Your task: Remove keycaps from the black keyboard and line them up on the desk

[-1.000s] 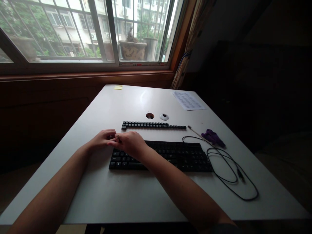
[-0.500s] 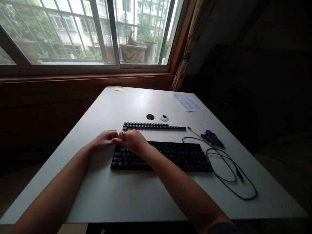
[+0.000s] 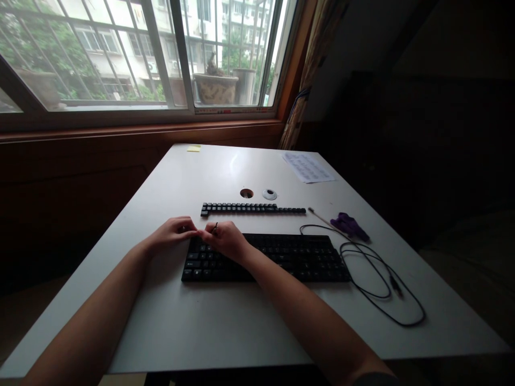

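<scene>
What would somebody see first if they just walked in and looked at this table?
Most likely the two hands meeting at the far-left corner of the black keyboard: the right hand pinches a small thin thing, with the left hand close beside it. Just behind them a long row of loose black keycaps lies on the white table, and a black cable loops off to the right.

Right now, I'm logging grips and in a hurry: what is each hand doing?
Left hand: fingers curled at the keyboard's top-left corner; holding anything cannot be told.
Right hand: closed, pinching a small thin tool.
</scene>
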`<move>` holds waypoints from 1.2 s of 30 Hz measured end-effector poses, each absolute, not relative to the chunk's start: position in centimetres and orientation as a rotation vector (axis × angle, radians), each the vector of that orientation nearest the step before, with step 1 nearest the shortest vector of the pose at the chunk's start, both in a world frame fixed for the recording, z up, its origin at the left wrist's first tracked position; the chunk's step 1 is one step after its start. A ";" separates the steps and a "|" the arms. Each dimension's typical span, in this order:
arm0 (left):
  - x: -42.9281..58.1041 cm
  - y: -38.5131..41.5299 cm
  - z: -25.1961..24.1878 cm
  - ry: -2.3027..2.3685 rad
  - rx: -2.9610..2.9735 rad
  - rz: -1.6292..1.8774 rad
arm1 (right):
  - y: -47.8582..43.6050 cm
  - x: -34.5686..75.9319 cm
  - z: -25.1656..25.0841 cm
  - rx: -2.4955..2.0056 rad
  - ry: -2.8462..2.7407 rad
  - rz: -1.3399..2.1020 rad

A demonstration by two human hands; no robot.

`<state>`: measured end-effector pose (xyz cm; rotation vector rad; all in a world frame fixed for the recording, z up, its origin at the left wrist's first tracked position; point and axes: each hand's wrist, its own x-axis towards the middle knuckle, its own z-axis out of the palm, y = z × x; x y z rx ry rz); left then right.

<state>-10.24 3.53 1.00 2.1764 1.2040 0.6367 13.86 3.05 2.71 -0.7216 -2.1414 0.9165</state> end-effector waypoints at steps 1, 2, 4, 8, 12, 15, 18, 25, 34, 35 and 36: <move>-10.2 3.5 1.0 1.204 2.174 0.632 | 2.9 14.0 2.5 -0.712 -2.114 0.932; -10.2 3.5 1.0 1.206 2.171 0.631 | 2.8 14.1 2.3 -0.714 -2.077 0.943; -10.2 3.6 1.1 1.211 2.164 0.635 | 2.5 14.1 2.0 -0.745 -1.994 0.975; -10.2 3.6 1.1 1.212 2.152 0.634 | 2.4 14.2 1.8 -0.784 -1.912 1.032; -10.0 3.4 1.2 1.202 2.153 0.662 | 2.5 14.4 1.7 -0.782 -1.853 1.075; -9.4 3.1 1.7 1.211 2.165 0.774 | 2.8 14.6 1.6 -0.832 -1.739 1.103; -8.6 2.6 2.4 1.223 2.156 0.857 | 3.1 14.7 1.5 -0.864 -1.621 1.108; -6.8 2.0 3.0 1.245 1.852 0.858 | 3.2 14.9 1.7 -0.848 -1.639 0.966; -6.1 2.3 2.4 1.292 1.794 0.864 | 3.2 14.6 1.6 -0.778 -1.822 0.685; -6.1 2.3 2.2 1.281 1.789 0.868 | 3.2 14.6 1.5 -0.774 -1.832 0.661; -6.2 2.4 2.1 1.275 1.787 0.872 | 3.2 14.5 1.5 -0.775 -1.842 0.642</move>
